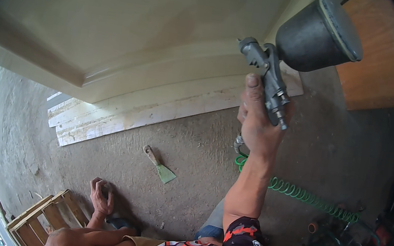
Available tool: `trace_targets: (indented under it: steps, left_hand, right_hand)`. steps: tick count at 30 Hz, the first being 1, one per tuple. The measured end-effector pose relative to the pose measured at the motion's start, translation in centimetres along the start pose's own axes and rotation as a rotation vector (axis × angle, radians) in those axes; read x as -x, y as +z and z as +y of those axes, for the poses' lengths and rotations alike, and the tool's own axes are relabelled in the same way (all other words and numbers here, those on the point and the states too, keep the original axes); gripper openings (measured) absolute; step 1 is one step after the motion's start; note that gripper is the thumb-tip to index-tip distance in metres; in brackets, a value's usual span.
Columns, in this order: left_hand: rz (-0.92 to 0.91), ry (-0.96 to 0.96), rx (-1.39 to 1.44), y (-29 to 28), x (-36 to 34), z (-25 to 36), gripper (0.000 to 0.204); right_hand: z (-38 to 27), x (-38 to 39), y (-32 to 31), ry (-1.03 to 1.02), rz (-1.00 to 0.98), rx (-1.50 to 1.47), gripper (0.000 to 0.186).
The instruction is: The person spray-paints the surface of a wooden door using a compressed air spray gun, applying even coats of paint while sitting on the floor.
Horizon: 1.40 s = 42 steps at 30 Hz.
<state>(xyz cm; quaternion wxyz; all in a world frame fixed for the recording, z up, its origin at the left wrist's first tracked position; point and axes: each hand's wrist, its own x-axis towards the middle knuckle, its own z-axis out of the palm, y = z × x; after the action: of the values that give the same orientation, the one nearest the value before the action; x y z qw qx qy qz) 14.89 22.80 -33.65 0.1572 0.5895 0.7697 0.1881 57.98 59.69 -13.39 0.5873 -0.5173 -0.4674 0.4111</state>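
Already the cream panel (146,20) looks glossy; uncoated patches are hard to judge. The right hand (258,124) grips the spray gun (271,72); the left hand (102,200), fingers loosely bent, looks empty.

Grey concrete floor (195,173), scraper (163,170) lying flat; pale boards (158,112), slatted wooden crate (35,213)

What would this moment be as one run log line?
right hand: gripping spray gun | left hand: near wooden crate, grasp unclear | scraper: on floor | green hose: coiled
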Motion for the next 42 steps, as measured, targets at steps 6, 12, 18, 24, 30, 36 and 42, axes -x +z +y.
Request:
trace_targets:
  steps: [6, 12, 18, 24, 30, 36, 42]
  left_hand:
    - [-0.01, 0.043, 0.004, 0.1, -0.1, 0.5, 0.039]
    - [-0.045, 0.004, -0.041, 0.4, -0.2, 0.4, 0.039]
    - [-0.056, 0.018, -0.069, 0.2, -0.5, 0.7, 0.038]
    - [-0.083, -0.049, -0.05, 0.1, 0.7, -0.8, 0.037]
    - [-0.061, 0.0, -0.108, 0.5, -0.2, 0.8, 0.035]
    - [-0.045, -0.004, -0.082, 0.3, -0.3, 1.1, 0.038]
    - [-0.047, -0.041, -0.06, -0.2, 0.2, 0.5, 0.042]
  right_hand:
    - [-1.0, -2.9, -6.0, 0.028, 0.102, -0.021, 0.032]
    - [-0.3, -6.5, -11.8, 0.021, 0.089, 0.033, 0.04]
    - [-0.6, -9.7, -16.3, 0.067, 0.13, 0.044, 0.036]
    - [0.4, -12.4, -18.5, 0.071, 0.145, 0.063, 0.039]
    - [1.3, -12.3, -18.4, -0.017, 0.257, 0.199, 0.041]
    - [1.1, -8.4, -14.9, 0.073, 0.258, 0.143, 0.042]
    - [1.6, -3.8, -7.9, -0.038, 0.18, 0.097, 0.038]
